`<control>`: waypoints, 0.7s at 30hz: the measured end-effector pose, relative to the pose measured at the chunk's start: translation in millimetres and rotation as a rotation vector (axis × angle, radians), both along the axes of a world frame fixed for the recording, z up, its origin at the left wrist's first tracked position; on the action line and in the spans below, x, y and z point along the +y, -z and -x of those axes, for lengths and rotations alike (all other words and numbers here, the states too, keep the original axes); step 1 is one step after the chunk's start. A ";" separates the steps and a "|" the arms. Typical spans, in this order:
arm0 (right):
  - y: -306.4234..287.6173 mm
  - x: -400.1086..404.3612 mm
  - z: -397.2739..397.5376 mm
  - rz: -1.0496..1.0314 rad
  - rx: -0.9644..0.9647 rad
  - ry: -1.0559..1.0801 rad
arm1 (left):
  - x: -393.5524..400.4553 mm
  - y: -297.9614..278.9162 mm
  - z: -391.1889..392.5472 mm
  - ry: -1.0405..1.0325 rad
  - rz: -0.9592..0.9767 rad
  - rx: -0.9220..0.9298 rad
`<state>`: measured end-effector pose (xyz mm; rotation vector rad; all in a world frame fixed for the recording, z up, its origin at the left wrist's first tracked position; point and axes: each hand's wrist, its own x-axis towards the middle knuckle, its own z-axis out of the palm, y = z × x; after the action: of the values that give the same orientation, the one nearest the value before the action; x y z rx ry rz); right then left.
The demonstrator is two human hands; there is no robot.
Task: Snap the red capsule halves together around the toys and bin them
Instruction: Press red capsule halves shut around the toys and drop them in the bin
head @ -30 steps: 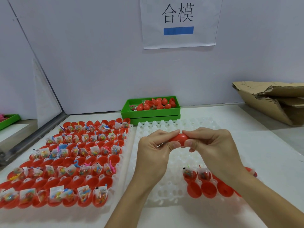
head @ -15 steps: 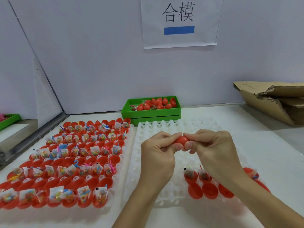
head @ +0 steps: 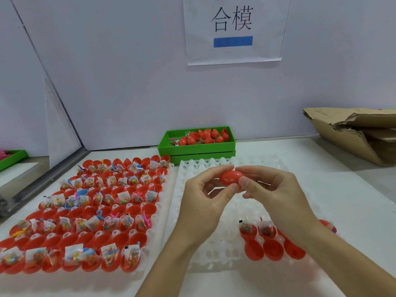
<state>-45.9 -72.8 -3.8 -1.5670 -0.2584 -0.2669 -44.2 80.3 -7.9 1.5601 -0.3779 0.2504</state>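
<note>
Both hands are up over the bumpy white plastic tray (head: pixel 218 168), close together. The left hand (head: pixel 203 198) and the right hand (head: pixel 276 189) pinch one smooth, shiny red egg-shaped plastic capsule (head: pixel 231 177) from each end. Behind them sits a green plastic bin (head: pixel 197 146) with more closed red capsules inside. On the left, another tray (head: pixel 165 189) holds open red cups with crinkly little toy bags (head: pixel 111 255).

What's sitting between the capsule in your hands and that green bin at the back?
In the head view, only the far rows of the white tray, with nothing in them, lie between the capsule and the green bin.
</note>
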 end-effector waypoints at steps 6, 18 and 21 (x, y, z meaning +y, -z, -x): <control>1.1 -2.4 -1.7 0.017 -0.036 0.017 | 0.8 -0.5 -1.8 -0.043 0.028 0.004; 2.8 -2.7 -5.1 0.067 -0.071 0.041 | -0.4 -0.6 -1.0 -0.063 -0.012 0.008; 3.3 -3.2 -6.2 0.069 -0.073 0.028 | -1.3 0.2 -0.5 -0.086 -0.048 -0.012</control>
<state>-39.7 -76.0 -7.1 -1.6323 -0.3054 -0.3407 -43.6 78.9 -8.1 1.6252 -0.3284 0.3198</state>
